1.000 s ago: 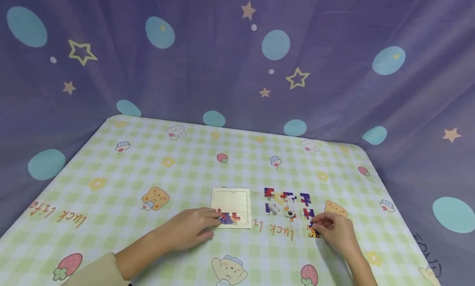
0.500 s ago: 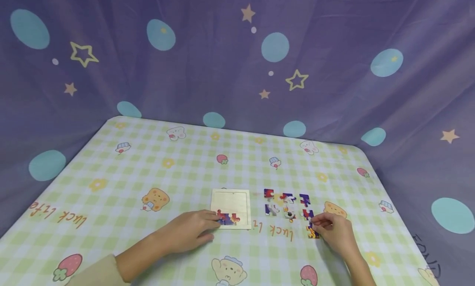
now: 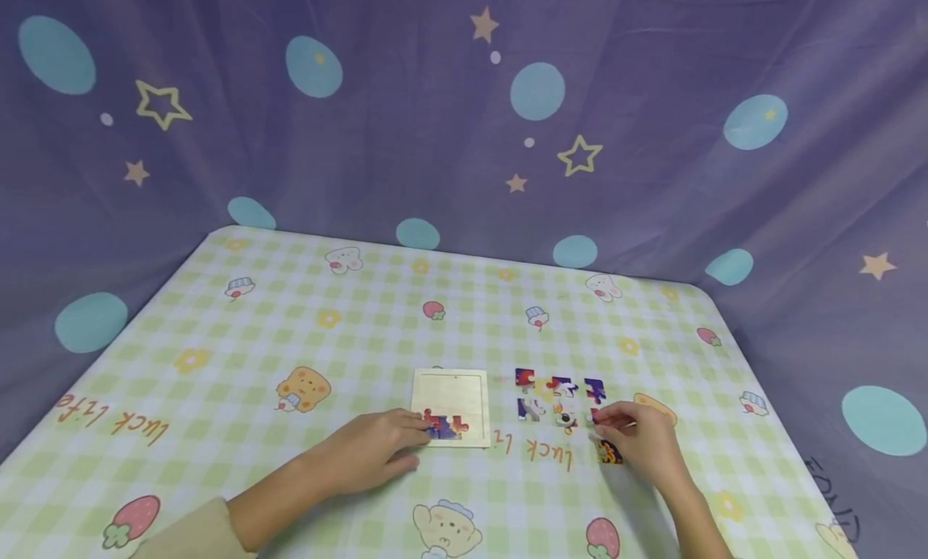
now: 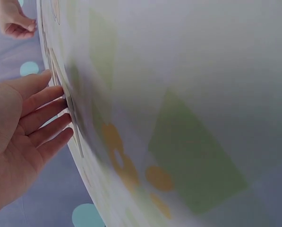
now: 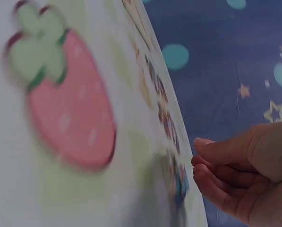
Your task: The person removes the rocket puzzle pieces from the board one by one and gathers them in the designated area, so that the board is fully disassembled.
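On the table lies a pale wooden puzzle tray (image 3: 453,390), with a few joined puzzle pieces (image 3: 447,427) along its near side. My left hand (image 3: 370,446) rests its fingertips on the tray's left near corner; the left wrist view shows that hand's extended fingers (image 4: 46,116) against the tray's edge. My right hand (image 3: 641,442) reaches over a red and purple puzzle piece (image 3: 594,416), mostly covered by its bent fingers. Whether they pinch it is hidden. Just below lies a yellow and dark puzzle piece (image 3: 609,452). In the right wrist view, thumb and fingertips (image 5: 200,177) come close together.
Several loose puzzle pieces lie in rows right of the tray, among them a red one (image 3: 525,378), a white one (image 3: 532,410) and a purple one (image 3: 594,390). A checked cloth (image 3: 377,325) covers the table. A purple curtain (image 3: 435,156) hangs behind.
My right hand has shifted slightly left and away from me, now covering most of the red and purple piece. The yellow piece has shifted slightly. My left hand stays put.
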Demonstrator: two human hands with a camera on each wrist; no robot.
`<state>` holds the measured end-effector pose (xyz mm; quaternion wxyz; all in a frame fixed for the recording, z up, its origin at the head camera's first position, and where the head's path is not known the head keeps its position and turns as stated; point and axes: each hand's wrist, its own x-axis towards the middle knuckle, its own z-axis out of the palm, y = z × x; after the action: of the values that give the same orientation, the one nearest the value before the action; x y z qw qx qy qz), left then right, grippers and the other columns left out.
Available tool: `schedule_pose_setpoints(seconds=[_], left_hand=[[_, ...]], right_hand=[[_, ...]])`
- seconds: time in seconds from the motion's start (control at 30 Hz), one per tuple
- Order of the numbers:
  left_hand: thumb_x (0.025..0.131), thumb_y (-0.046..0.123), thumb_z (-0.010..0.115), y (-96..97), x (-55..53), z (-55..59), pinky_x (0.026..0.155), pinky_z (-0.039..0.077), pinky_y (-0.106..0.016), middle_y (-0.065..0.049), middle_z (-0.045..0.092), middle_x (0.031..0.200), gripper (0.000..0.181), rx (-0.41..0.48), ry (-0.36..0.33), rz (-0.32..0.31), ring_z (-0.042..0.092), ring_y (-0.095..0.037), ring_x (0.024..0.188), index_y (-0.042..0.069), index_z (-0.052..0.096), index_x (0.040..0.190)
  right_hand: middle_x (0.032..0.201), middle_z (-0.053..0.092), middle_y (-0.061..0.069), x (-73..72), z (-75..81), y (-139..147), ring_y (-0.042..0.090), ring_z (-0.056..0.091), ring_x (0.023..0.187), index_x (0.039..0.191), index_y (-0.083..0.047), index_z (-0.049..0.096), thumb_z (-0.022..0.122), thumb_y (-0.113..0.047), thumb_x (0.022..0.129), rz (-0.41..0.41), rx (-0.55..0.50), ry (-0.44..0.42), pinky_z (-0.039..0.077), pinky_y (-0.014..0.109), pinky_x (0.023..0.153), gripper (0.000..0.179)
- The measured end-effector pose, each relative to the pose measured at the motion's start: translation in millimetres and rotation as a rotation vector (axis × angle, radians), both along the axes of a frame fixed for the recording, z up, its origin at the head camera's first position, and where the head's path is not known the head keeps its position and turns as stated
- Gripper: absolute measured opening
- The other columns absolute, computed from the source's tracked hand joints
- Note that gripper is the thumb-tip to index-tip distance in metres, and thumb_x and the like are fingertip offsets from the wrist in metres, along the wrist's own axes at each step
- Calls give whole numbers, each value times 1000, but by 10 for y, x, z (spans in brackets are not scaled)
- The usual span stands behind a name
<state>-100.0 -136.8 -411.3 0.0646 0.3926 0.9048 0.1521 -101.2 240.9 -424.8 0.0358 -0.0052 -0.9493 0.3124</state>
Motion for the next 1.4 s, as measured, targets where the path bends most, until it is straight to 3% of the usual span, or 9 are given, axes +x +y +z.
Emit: schedule_pose_setpoints(seconds=[0.13,0.4,0.63,0.87,1.03,1.4], left_hand=[[91,23,63,6,-16,-15,103,50,-42,-6,68,124,29,15,0,1,62,-24,120,10,69,117],[90,22,64,5,-24,0,102,51,-41,-6,69,121,27,21,6,-5,64,-23,118,11,70,114],[91,21,63,-15,-22,-12,102,51,-42,-6,68,124,29,15,4,-13,62,-23,119,10,69,117],[91,23,63,-8,-20,8,102,51,-41,-6,68,124,29,8,8,-19,63,-23,119,10,69,116],[91,23,63,4,-23,0,102,51,-41,-6,68,124,29,2,6,-21,62,-23,120,10,69,117],[90,22,64,-10,-47,-30,101,52,-41,-7,69,122,29,16,30,-36,64,-24,117,8,70,115]], right_hand=[[83,73,0,-86,36,-226,5,64,72,84,-13,73,76,-6,78,84,-11,1,53,15,65,9],[80,71,0,-233,65,-838,6,63,72,84,-9,72,76,-4,78,359,-71,35,54,16,65,9],[84,69,0,-299,98,-1247,5,58,73,88,-9,72,75,-5,80,501,-41,-37,50,17,65,9],[86,68,2,-338,26,-1415,7,56,76,91,-8,73,78,-10,78,570,-17,-96,47,17,67,14],[84,67,2,-348,9,-1455,4,55,73,91,-6,72,77,-10,78,608,15,-94,47,15,66,14],[83,64,0,-365,42,-1508,5,53,73,89,-8,69,76,-9,81,605,39,-137,47,15,65,11]])
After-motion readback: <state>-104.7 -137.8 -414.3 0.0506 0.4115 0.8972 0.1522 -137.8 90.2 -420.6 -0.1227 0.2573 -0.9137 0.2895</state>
